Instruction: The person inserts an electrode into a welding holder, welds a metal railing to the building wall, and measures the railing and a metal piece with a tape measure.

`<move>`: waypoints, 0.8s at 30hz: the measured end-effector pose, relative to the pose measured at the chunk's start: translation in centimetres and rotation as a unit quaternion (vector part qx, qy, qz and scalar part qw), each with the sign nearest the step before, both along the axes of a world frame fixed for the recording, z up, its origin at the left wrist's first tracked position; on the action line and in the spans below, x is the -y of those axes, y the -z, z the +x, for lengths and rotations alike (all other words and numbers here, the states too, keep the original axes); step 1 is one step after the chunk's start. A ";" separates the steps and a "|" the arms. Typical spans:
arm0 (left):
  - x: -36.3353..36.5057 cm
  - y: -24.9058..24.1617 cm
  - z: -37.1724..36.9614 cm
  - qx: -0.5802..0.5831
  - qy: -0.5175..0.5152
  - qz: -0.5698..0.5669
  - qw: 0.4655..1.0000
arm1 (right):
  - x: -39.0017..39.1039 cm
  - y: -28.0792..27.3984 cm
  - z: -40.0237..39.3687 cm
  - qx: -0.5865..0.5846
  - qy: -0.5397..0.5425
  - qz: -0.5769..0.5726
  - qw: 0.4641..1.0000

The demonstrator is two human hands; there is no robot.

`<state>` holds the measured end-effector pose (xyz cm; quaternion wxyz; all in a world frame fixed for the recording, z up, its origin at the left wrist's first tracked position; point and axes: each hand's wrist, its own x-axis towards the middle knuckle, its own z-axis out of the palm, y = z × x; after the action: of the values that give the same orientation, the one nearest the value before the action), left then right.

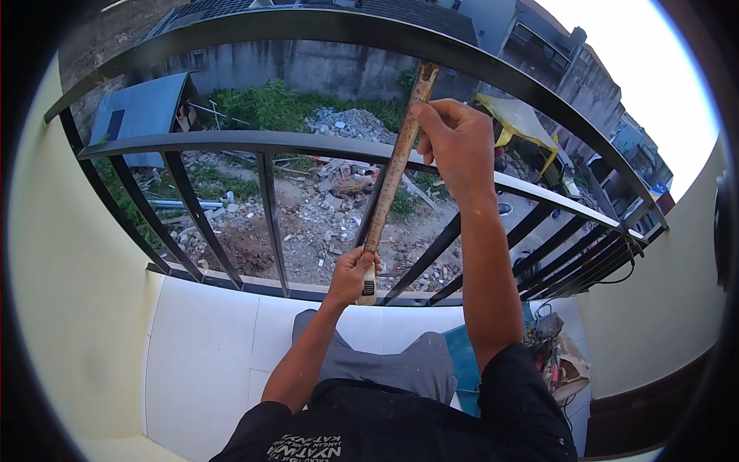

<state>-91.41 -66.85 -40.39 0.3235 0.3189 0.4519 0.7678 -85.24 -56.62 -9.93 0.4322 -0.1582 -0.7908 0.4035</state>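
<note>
A worn, stained tape measure blade [394, 177] runs upright and slightly tilted in front of the black railing [223, 141]. Its upper end reaches the underside of the top rail [308, 25]. My right hand [460, 146] pinches the blade between thumb and fingers a little below that end. Lower down, my left hand [352, 276] is closed around the tape measure's pale case [367, 292], close to the bottom rail. Part of the case is hidden by my fingers.
White floor tiles [196, 346] lie under my legs, between pale yellow walls [85, 269]. At my right, a teal sheet [462, 358] and an open bag [568, 366] with tools and cables rest on the floor. Beyond the railing, rubble [323, 223] covers the ground below.
</note>
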 end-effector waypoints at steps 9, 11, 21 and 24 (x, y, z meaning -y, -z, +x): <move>0.1 -0.8 0.0 0.000 0.024 -0.007 1.000 | 0.0 -0.3 -0.2 -0.001 0.022 0.019 1.000; 0.1 -1.0 0.0 0.001 0.027 -0.011 1.000 | -0.1 -0.3 -0.3 0.002 0.024 0.021 1.000; 0.0 -1.1 -0.1 0.010 0.041 -0.009 0.999 | -0.4 -0.1 -0.3 -0.018 0.004 0.013 1.000; 0.0 -1.1 0.0 0.010 0.034 -0.011 0.999 | -0.5 0.0 -0.4 -0.015 0.001 0.013 1.000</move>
<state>-91.40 -66.90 -39.27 0.3574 0.3224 0.4459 0.7547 -85.60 -56.08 -9.89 0.4466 -0.1477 -0.7889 0.3953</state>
